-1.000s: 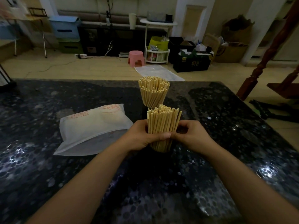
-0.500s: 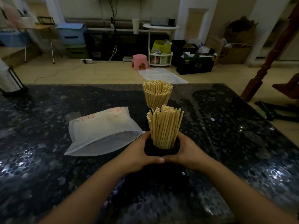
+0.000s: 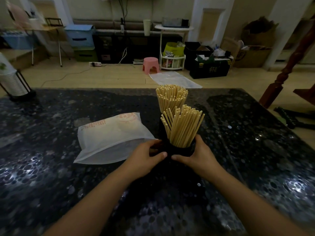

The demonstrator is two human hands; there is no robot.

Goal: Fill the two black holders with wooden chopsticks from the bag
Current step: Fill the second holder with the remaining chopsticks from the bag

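The near black holder (image 3: 180, 150) stands on the dark speckled table (image 3: 51, 176), packed with wooden chopsticks (image 3: 183, 126) that fan out upward. My left hand (image 3: 144, 159) wraps its left side and my right hand (image 3: 199, 155) its right side, thumbs nearly meeting at the front. Just behind stands the far black holder (image 3: 161, 124), mostly hidden, with its own bundle of chopsticks (image 3: 170, 97). The white plastic bag (image 3: 109, 138) lies flat to the left, its mouth toward me; I see no chopsticks in it.
A stack of white cups in a black wire stand (image 3: 12, 82) sits at the table's far left corner. Beyond the far edge lie the floor, a pink stool (image 3: 151, 64) and boxes. A wooden post (image 3: 283, 74) rises at the right.
My hands slid down from the chopstick bundle to the black holder, and the chopsticks have spread apart at the top. The view has tilted up a little.
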